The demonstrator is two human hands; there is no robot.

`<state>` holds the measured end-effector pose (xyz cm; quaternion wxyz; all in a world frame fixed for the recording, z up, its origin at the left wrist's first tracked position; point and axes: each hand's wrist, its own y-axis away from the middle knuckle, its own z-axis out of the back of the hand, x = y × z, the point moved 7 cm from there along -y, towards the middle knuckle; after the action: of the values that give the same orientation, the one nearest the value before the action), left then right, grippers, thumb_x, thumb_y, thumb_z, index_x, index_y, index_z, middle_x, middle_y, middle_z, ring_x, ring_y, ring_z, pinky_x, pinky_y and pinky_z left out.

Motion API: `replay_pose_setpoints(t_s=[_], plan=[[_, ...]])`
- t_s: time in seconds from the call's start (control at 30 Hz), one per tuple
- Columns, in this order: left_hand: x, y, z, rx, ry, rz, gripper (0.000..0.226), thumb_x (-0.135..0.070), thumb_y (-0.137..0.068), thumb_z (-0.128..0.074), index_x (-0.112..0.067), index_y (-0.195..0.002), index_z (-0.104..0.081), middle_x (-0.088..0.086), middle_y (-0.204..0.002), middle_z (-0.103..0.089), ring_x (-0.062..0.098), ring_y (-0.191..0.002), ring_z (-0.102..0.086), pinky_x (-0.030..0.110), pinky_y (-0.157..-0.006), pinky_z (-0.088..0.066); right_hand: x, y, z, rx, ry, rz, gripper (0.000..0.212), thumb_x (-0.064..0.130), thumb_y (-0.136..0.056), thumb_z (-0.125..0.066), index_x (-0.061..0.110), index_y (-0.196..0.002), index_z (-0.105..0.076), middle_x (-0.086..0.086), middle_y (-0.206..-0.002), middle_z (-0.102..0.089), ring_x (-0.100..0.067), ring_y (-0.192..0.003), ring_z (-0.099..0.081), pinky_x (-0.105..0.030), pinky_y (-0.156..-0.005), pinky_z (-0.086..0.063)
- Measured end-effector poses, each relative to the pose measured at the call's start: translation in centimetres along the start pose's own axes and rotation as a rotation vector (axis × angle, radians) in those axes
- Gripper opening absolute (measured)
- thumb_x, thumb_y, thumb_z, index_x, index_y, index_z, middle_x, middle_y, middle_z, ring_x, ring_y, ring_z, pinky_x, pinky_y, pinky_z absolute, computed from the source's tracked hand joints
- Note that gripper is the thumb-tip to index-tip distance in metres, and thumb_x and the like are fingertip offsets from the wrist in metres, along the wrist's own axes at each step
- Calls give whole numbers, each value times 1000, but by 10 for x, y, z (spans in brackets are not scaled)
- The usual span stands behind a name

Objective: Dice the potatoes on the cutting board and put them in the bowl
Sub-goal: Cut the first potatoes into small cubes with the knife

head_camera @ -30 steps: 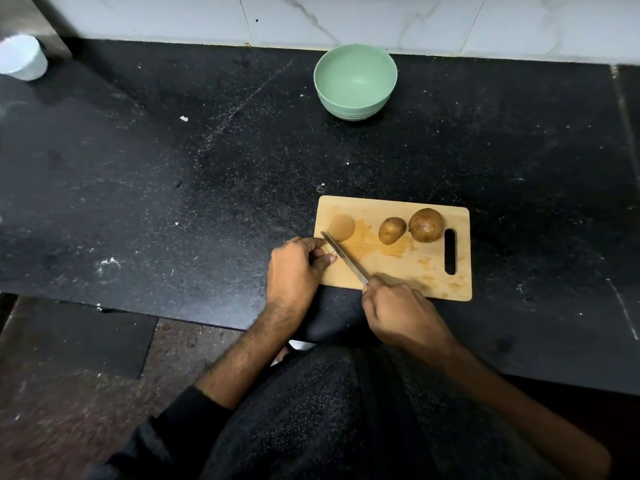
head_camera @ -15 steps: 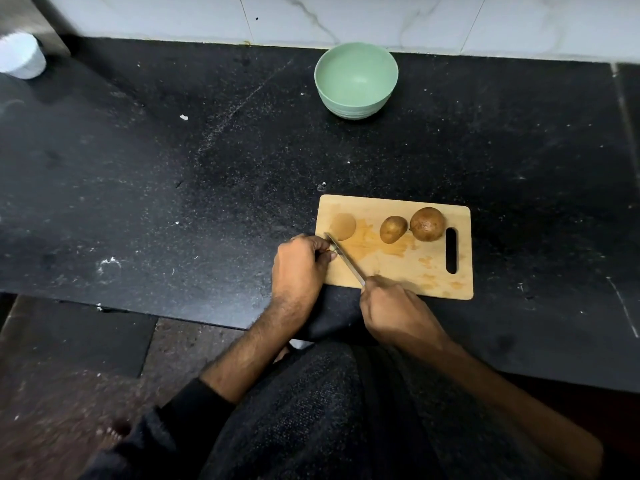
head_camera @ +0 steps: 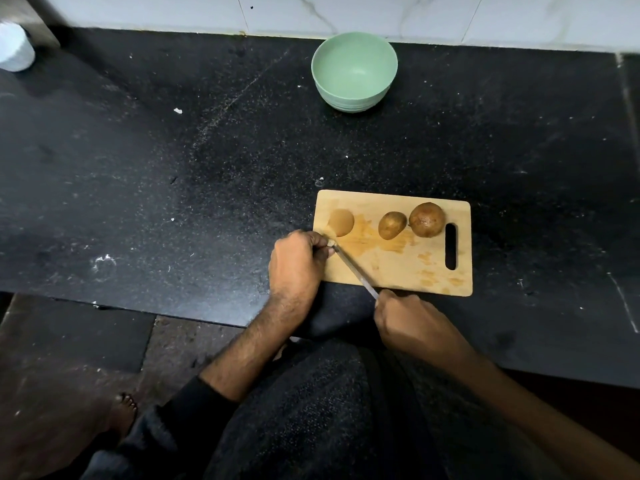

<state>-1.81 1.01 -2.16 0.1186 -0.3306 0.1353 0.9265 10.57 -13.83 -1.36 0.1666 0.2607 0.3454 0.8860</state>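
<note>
A wooden cutting board (head_camera: 408, 271) lies near the counter's front edge. On it sit a pale cut potato half (head_camera: 341, 222) at the far left, a small brown potato (head_camera: 391, 225) and a larger round potato (head_camera: 427, 220) beside the handle slot. My left hand (head_camera: 298, 263) curls over a small potato piece at the board's left edge, mostly hiding it. My right hand (head_camera: 412, 320) grips the handle of a knife (head_camera: 353, 270), whose blade slants up-left to my left fingertips. The green bowl (head_camera: 354, 69) stands empty at the back by the wall.
The black stone counter (head_camera: 173, 168) stretches wide to the left, with small white crumbs on it. A white cup (head_camera: 14, 46) stands at the far left back corner. White tiled wall (head_camera: 381, 12) runs behind. My bare foot (head_camera: 121, 410) shows on the floor below the counter edge.
My right hand has drawn the knife slightly back toward me, and the blade tip sits closer to my left fingertips. The potatoes and bowl have stayed put.
</note>
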Motion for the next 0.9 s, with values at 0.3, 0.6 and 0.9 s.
replay_pose_setpoints(t_s=[0.3,0.6,0.9], plan=[[5,-6,2,39,78,0,27,-17,-74,-88,-21,-99,-77,-12,-84,-70,4,-78,-65,23,-79,-54,-4,14,21,-212,8,16,25,38,-105,-30,21,-93,-44,2,-71,-45,-28,-77,-56,-36,-68,-38],[-13,-7,-17,100,5,-104,25,-14,-75,-87,-18,-98,-77,-9,-86,-67,4,-75,-61,19,-74,-51,-12,5,24,-284,-87,26,24,40,-102,-32,26,-86,-44,-3,-78,-60,-27,-78,-62,-44,-74,-51],[-54,3,-57,202,118,-192,20,-12,-78,-84,-13,-97,-75,-3,-87,-69,12,-81,-65,32,-79,-55,-40,17,33,-344,-127,-50,31,43,-103,-32,24,-85,-48,2,-73,-58,-22,-72,-60,-40,-69,-50]])
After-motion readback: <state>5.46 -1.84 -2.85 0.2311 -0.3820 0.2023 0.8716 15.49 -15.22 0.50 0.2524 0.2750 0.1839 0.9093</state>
